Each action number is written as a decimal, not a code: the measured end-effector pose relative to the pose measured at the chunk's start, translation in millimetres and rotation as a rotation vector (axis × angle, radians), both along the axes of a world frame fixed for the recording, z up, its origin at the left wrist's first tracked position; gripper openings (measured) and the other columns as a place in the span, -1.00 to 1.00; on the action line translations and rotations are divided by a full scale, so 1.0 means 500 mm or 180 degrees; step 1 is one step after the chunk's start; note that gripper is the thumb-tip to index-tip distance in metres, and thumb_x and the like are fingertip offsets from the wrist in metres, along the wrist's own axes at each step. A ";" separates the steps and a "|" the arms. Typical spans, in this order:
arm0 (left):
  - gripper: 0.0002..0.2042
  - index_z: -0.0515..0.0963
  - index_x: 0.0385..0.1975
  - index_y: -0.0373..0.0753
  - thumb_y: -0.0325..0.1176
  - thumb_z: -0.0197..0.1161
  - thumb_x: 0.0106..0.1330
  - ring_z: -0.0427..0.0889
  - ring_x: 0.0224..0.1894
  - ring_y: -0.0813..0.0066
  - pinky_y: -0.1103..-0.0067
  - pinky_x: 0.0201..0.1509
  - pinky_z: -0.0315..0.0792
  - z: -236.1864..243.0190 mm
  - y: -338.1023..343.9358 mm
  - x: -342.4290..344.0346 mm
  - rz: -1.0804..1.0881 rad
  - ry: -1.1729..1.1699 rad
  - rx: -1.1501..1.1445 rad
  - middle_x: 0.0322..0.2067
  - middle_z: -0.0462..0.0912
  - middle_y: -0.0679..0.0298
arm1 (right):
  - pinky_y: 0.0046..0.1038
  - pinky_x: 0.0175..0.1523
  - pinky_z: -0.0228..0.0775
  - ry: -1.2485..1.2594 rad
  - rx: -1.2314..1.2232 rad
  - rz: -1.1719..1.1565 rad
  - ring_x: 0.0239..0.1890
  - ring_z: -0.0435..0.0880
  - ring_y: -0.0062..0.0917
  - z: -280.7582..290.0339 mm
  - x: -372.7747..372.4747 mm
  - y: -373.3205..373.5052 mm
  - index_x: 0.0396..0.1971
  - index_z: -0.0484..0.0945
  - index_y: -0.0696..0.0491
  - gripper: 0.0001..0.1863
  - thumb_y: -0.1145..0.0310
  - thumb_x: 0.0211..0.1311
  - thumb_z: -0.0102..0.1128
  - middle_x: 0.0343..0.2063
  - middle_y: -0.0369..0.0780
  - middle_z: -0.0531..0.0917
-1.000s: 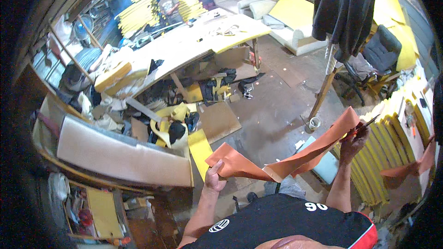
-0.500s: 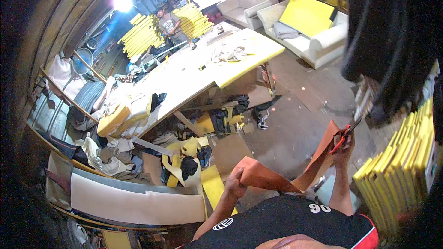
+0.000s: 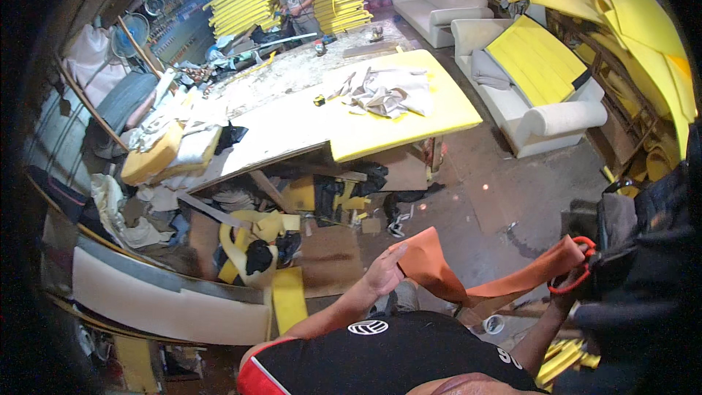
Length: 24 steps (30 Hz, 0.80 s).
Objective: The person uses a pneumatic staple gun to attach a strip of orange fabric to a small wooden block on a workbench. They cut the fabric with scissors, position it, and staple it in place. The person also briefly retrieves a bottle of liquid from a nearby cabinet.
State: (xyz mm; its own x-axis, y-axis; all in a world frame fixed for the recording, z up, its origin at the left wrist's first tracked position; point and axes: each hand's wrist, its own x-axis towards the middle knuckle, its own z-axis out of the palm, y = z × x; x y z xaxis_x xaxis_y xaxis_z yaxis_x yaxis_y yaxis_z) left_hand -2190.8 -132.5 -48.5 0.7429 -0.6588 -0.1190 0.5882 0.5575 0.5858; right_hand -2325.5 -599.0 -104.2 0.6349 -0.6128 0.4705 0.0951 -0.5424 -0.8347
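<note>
My left hand [image 3: 384, 271] grips the left end of an orange strip of material [image 3: 428, 260], thumb on top. The strip sags in the middle and rises to my right hand [image 3: 569, 278], which holds its other end together with red-handled scissors [image 3: 585, 247]. The red finger loops show clearly; the scissor blades are hard to make out against the dark material behind them.
A long worktable [image 3: 278, 110] bears yellow foam [image 3: 453, 117] and crumpled fabric [image 3: 387, 91]. Cream sofas [image 3: 556, 128] stand right of it. A person [image 3: 296, 7] stands beyond the table. Offcuts [image 3: 259, 241] litter underneath. Dark hanging cloth [image 3: 643, 234] is close at my right.
My view has shifted and turned: the table and sofas look nearer, and the dark cloth has slipped to the lower right. Both hands still hold the orange strip, the right with scissors.
</note>
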 end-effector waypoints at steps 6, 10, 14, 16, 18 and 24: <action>-0.61 0.35 0.19 -0.29 -0.18 -0.01 0.50 0.49 0.15 0.45 0.48 0.23 0.40 0.005 -0.269 0.304 -0.0764 0.0094 0.0267 0.10 0.51 0.23 | -0.40 0.06 0.34 -0.0153 0.0614 0.0063 -0.01 0.52 -0.44 0.146 0.201 -0.068 0.10 0.41 0.14 -0.52 0.10 0.33 0.05 -0.06 -0.20 0.53; -0.63 0.39 0.15 -0.25 -0.16 0.00 0.50 0.54 0.03 0.55 0.53 0.10 0.47 0.071 -0.459 0.467 -0.1178 -0.0339 0.0812 0.00 0.55 0.29 | -0.40 -0.04 0.40 -0.0025 0.1472 0.0864 -0.09 0.56 -0.45 0.173 0.382 -0.071 0.06 0.44 0.17 -0.48 0.06 0.29 0.07 -0.16 -0.20 0.57; -0.68 0.42 0.11 -0.23 -0.20 0.03 0.48 0.55 -0.01 0.61 0.57 0.03 0.49 0.104 -0.620 0.612 -0.1274 -0.0214 0.0410 -0.03 0.56 0.35 | -0.40 -0.09 0.45 0.0307 0.2447 0.1649 -0.13 0.59 -0.47 0.165 0.553 -0.100 0.03 0.45 0.19 -0.46 0.03 0.28 0.07 -0.20 -0.20 0.60; -0.69 0.43 0.09 -0.23 -0.20 0.02 0.49 0.56 -0.01 0.58 0.56 0.04 0.49 0.068 -0.704 0.691 -0.1113 0.0006 0.0300 -0.03 0.57 0.34 | -0.42 -0.03 0.46 -0.0172 0.3388 0.1320 -0.09 0.58 -0.48 0.143 0.641 -0.106 0.05 0.42 0.18 -0.49 0.06 0.32 0.05 -0.13 -0.19 0.58; -0.69 0.44 0.08 -0.23 -0.20 0.01 0.49 0.56 0.00 0.56 0.55 0.06 0.48 0.050 -0.773 0.758 -0.1016 0.0261 0.0238 -0.03 0.57 0.32 | -0.41 0.08 0.43 0.0025 0.2674 0.1786 0.01 0.56 -0.46 0.070 0.724 -0.186 0.08 0.39 0.15 -0.55 0.15 0.36 0.06 -0.01 -0.16 0.54; -0.66 0.44 0.07 -0.26 -0.17 -0.03 0.49 0.57 0.03 0.40 0.43 0.17 0.44 0.001 -0.929 0.997 -0.0421 0.0556 -0.0465 -0.02 0.59 0.23 | -0.52 -0.07 0.39 0.0693 0.2741 0.1893 -0.15 0.50 -0.67 0.082 1.005 -0.355 -0.07 0.43 0.13 -0.73 0.38 0.28 0.16 -0.22 -0.33 0.54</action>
